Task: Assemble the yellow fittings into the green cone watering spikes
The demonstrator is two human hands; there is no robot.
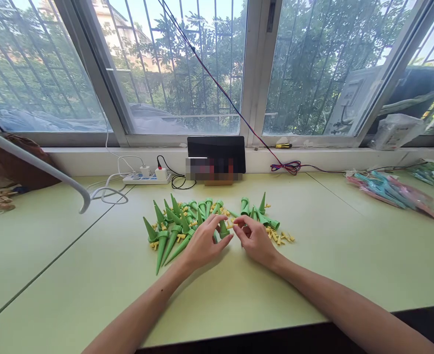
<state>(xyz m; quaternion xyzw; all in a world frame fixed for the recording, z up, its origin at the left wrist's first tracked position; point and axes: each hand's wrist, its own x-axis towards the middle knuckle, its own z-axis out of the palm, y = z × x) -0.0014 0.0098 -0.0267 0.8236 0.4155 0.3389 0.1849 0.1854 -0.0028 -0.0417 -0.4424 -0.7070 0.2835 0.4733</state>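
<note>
Between the thumb and fingers of my left hand (pixel 207 241) stands a green plastic watering spike (pixel 223 229), its point upward. My right hand (pixel 256 238) pinches a small yellow T-shaped plastic piece (pixel 230 226) close beside that spike. To the left lies a pile of green spikes (pixel 172 228), some upright and some on their sides, with yellow pieces among them. More green spikes (pixel 263 214) are just beyond my right hand, and loose yellow pieces (pixel 280 238) lie to its right. My fingers hide part of the held spike.
At the back stands a dark-screened tablet (pixel 217 150). A power strip (pixel 146 179) with cables is left of it, and a coiled wire (pixel 287 167) right of it. A white curved tube (pixel 54 169) reaches in from the left. Bagged items (pixel 390 189) lie far right.
</note>
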